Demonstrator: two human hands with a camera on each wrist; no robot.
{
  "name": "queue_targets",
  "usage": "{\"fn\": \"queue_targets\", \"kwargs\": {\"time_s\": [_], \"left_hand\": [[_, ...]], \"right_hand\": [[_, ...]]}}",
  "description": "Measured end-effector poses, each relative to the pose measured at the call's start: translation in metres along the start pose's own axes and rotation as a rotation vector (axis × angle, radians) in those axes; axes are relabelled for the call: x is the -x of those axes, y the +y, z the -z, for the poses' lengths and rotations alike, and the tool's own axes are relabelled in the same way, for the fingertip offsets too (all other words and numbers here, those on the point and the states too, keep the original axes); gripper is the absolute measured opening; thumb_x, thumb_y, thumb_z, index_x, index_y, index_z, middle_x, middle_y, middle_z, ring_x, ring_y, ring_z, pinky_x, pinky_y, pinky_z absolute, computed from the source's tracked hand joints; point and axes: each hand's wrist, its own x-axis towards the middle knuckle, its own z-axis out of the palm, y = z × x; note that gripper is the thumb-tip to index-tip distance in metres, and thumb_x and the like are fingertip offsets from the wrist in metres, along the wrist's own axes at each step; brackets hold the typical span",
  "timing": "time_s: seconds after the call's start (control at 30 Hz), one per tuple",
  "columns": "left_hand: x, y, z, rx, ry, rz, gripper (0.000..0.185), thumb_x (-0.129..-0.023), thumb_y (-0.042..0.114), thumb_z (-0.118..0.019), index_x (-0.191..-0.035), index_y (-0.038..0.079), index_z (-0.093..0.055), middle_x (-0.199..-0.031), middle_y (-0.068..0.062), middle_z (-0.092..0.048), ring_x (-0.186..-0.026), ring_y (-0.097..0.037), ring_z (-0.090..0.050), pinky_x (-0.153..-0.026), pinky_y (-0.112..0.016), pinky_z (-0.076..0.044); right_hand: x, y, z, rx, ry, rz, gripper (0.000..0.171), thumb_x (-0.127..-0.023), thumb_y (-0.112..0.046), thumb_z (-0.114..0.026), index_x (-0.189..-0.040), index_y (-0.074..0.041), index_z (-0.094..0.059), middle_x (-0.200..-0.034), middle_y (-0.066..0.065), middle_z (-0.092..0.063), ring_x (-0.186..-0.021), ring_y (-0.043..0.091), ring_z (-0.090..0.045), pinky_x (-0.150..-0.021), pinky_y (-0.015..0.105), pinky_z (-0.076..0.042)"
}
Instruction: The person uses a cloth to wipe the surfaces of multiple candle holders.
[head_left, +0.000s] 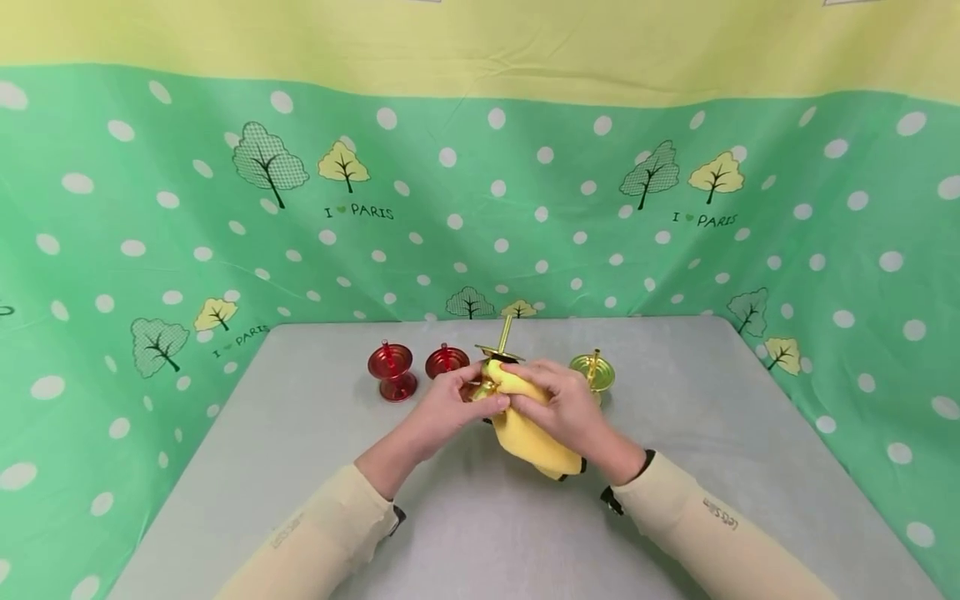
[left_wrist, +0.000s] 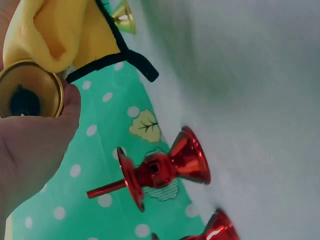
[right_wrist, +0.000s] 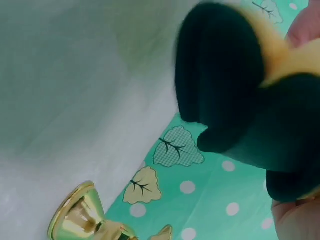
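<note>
The left hand (head_left: 442, 406) gripped a gold candle holder (head_left: 497, 360) above the middle of the grey tabletop (head_left: 300, 467), fingers curled round its base. The right hand (head_left: 562, 406) pinched a yellow cloth (head_left: 536, 442) against the holder's stem. This looked like the wiping step; the next move likely called for turning the holder inside the cloth. Two red candle holders (head_left: 392, 371) stood to the left, another gold one (head_left: 592, 372) just right.

A shiny gold metal candlestick holder (head_left: 497, 364) is tilting, spike pointing toward one o'clock, a soft yellow black-edged cloth (head_left: 534, 433) draping over its stem.
</note>
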Motion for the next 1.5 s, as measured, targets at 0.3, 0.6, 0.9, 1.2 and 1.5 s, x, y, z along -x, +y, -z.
{"fn": "queue_targets", "kwargs": {"time_s": [0.3, 0.6, 0.9, 1.2, 1.5], "left_hand": [[0.000, 0.008, -0.002, 0.167, 0.016, 0.006, 0.062, -0.098, 0.013, -0.078, -0.152, -0.003, -0.053, -0.145, -0.018, -0.067, -0.124, -0.018, -0.068, -0.103, -0.027, -0.057], [-0.001, 0.007, 0.001, 0.040, 0.013, 0.014, 0.069, -0.103, 0.019, -0.073, -0.160, -0.004, -0.042, -0.148, -0.019, -0.064, -0.127, -0.022, -0.066, -0.109, -0.037, -0.057], [-0.008, -0.005, 0.006, 0.239, 0.078, 0.038, 0.057, -0.097, 0.005, -0.075, -0.149, -0.006, -0.052, -0.128, -0.018, -0.070, -0.105, -0.012, -0.070, -0.090, -0.024, -0.061], [-0.011, -0.005, -0.003, 0.163, 0.153, 0.114, 0.067, -0.090, 0.014, -0.087, -0.147, -0.001, -0.055, -0.140, -0.020, -0.067, -0.125, -0.026, -0.068, -0.101, -0.032, -0.060], [-0.011, -0.012, -0.008, 0.176, 0.058, 0.130, 0.054, -0.098, 0.017, -0.077, -0.143, -0.004, -0.059, -0.133, -0.017, -0.072, -0.106, -0.012, -0.071, -0.102, -0.036, -0.060]], "right_hand": [[0.001, 0.003, 0.002, 0.007, 0.042, -0.046, 0.035, -0.087, -0.005, -0.087, -0.121, -0.004, -0.081, -0.108, 0.012, -0.082, -0.098, 0.026, -0.079, -0.079, 0.022, -0.062], [0.001, 0.006, 0.004, -0.022, -0.009, -0.081, 0.035, -0.090, -0.008, -0.086, -0.125, -0.007, -0.080, -0.109, 0.012, -0.082, -0.095, 0.024, -0.077, -0.071, 0.028, -0.063], [0.000, 0.008, 0.003, -0.056, -0.055, -0.195, 0.035, -0.092, -0.014, -0.085, -0.126, -0.009, -0.080, -0.115, 0.011, -0.082, -0.103, 0.024, -0.078, -0.076, 0.026, -0.063], [0.003, 0.011, 0.000, -0.065, -0.043, -0.268, 0.032, -0.093, -0.014, -0.084, -0.124, -0.007, -0.080, -0.117, 0.013, -0.081, -0.100, 0.023, -0.078, -0.074, 0.025, -0.062], [0.010, 0.009, -0.005, -0.120, -0.089, -0.423, 0.034, -0.096, -0.020, -0.083, -0.128, -0.008, -0.078, -0.122, 0.014, -0.080, -0.091, 0.013, -0.074, -0.071, 0.023, -0.060]]}}
